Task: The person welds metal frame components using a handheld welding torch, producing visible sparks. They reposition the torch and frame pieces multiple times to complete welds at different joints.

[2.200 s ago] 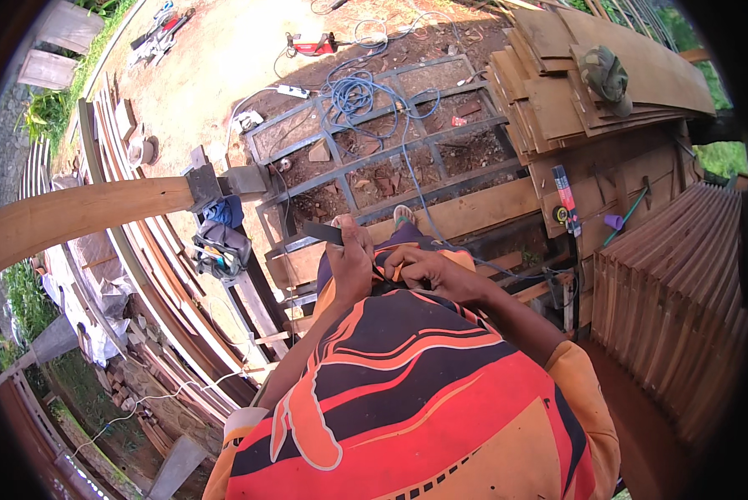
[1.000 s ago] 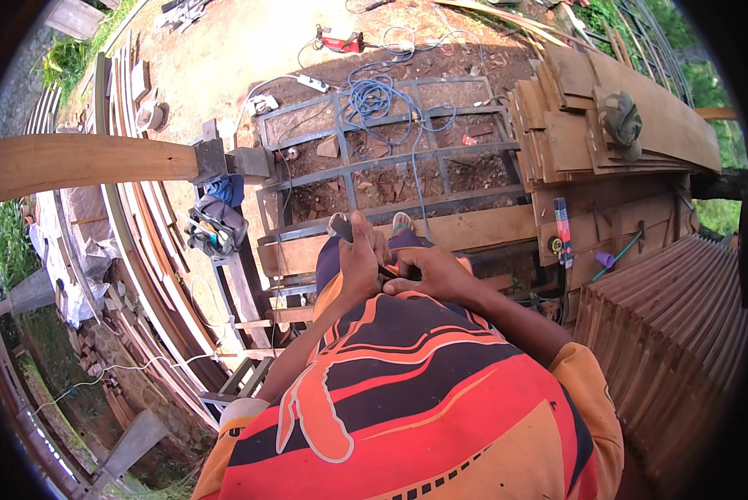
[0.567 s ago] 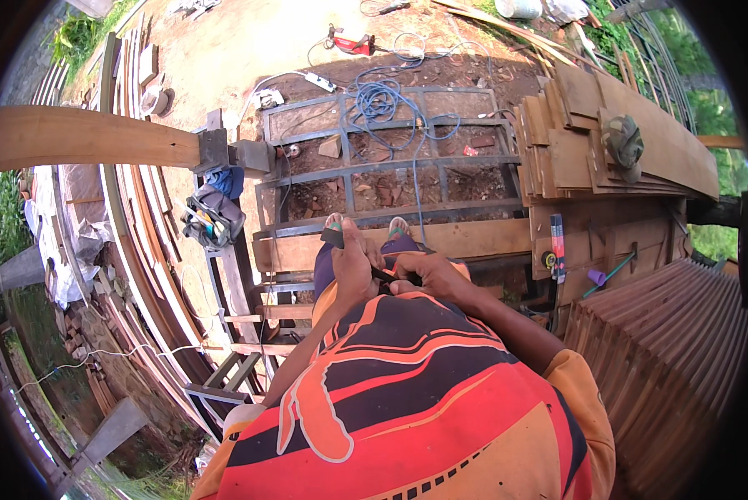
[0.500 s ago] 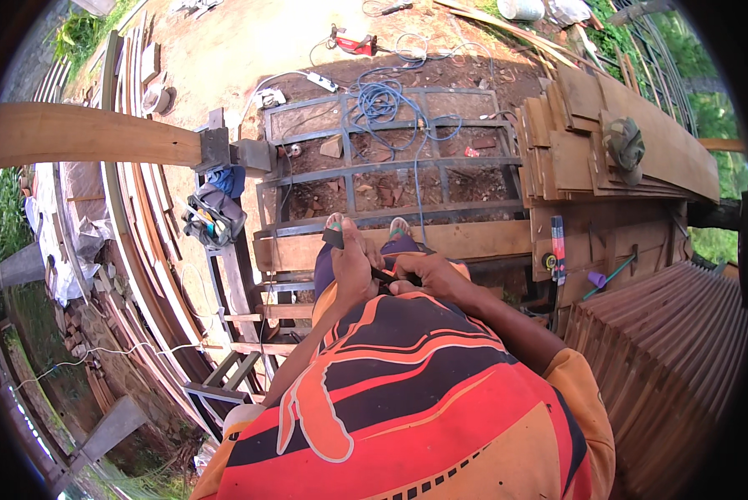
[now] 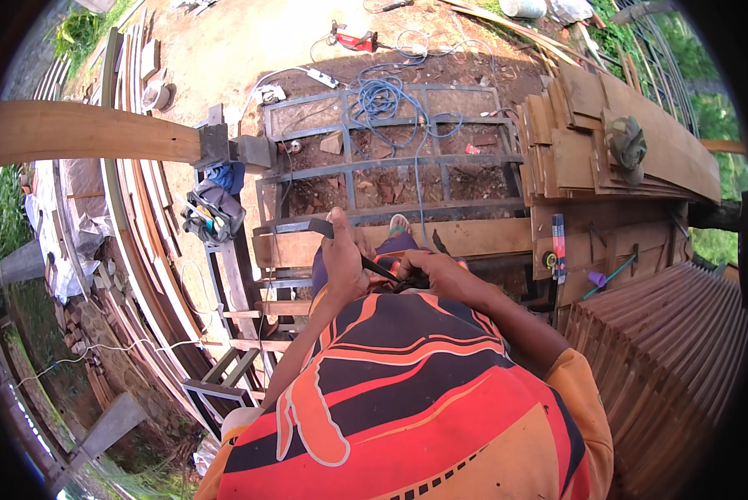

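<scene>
left hand (image 5: 345, 265) clamped on a dark strip (image 5: 307, 225) at the waist: free end sticks out left, the rest runs right toward the right hand (image 5: 445, 278). right fingers curled; can't tell if they pinch it. risks: left grip eases, strip slips back; shirt (image 5: 449, 392) hem could bunch over the strip and jam it. also footing: blue cable (image 5: 379, 98) trails near the foot (image 5: 400, 226), frame (image 5: 399, 164) gaps beyond; a trip with both hands busy means no catch.
</scene>
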The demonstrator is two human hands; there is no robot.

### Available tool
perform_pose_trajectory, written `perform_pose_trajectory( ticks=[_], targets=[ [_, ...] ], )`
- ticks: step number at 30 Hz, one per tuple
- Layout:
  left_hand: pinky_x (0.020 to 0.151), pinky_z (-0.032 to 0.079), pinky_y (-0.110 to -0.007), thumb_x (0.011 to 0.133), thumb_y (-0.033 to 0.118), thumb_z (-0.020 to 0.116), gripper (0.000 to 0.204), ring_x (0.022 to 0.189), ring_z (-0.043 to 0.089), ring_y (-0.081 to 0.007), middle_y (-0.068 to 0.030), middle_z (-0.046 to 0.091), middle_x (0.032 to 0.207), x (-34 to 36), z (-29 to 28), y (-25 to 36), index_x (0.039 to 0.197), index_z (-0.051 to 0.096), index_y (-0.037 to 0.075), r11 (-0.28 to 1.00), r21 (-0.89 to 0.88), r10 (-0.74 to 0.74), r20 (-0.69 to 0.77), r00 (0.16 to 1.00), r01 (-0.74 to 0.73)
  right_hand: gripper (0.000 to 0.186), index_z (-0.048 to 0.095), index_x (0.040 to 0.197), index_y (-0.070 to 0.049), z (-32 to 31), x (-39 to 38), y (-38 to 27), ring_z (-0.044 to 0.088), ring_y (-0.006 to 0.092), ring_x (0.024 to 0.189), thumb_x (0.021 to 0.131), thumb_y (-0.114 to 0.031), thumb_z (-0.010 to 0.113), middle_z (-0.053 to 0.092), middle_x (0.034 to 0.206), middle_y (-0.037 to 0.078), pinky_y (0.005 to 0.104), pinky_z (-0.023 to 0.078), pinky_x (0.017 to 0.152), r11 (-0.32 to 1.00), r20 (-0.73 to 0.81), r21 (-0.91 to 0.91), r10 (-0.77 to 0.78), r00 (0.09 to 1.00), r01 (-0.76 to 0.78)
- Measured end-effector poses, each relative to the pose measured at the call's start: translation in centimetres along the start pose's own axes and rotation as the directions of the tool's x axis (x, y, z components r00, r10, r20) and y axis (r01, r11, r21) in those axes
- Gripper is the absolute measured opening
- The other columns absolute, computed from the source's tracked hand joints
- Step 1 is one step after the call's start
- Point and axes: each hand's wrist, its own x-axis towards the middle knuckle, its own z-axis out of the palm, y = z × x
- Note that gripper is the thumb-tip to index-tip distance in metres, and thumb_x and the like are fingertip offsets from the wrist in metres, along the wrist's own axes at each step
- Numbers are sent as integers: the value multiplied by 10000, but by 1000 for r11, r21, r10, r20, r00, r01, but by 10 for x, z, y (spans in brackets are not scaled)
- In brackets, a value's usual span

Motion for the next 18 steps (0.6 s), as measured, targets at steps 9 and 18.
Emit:
perform_pose_trajectory(
  ticks=[9,18],
  targets=[
    [548,358,-296,1099,535,418,561,514,368,-127,-8,352,611,-20,5,19,699,340,150,921,-229,-220,361,906,315,426,626,1179,9,-10,-47,10,676,268,1033,842,-164,820,695,1105,150,392,517,907,996,44,52,64,997,-66],
    [530,407,-246,986,347,721,458,567,503,-100,23,476,680,-22,-29,65,1261,513,44,880,446,-100,509,855,-162,295,715,1110,-59,23,-51,8,654,344,969,842,-142,807,677,1018,127,455,517,852,987,-379,-160,-52,924,-10]
  ],
)
